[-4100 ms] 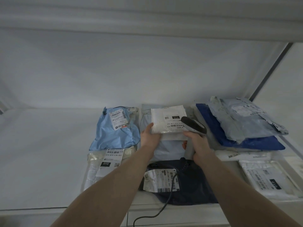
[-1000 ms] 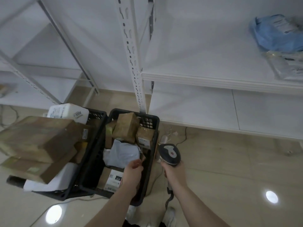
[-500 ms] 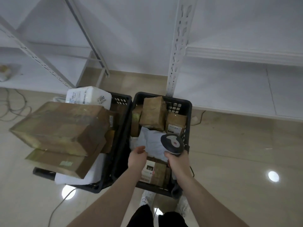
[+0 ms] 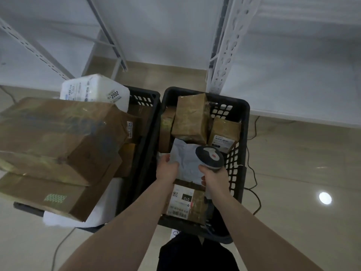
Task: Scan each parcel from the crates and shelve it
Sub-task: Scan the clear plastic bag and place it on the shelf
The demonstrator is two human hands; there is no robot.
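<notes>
A grey mailer [image 4: 186, 161] lies in the right crate [image 4: 242, 118], its long axis running from 11 to 5 o'clock. Its 9 o'clock edge is pinched by the left hand [image 4: 167, 169], the nearer one. The scanner [image 4: 210, 157] is gripped by the right hand [image 4: 214, 178] at the mailer's 3 o'clock.
</notes>
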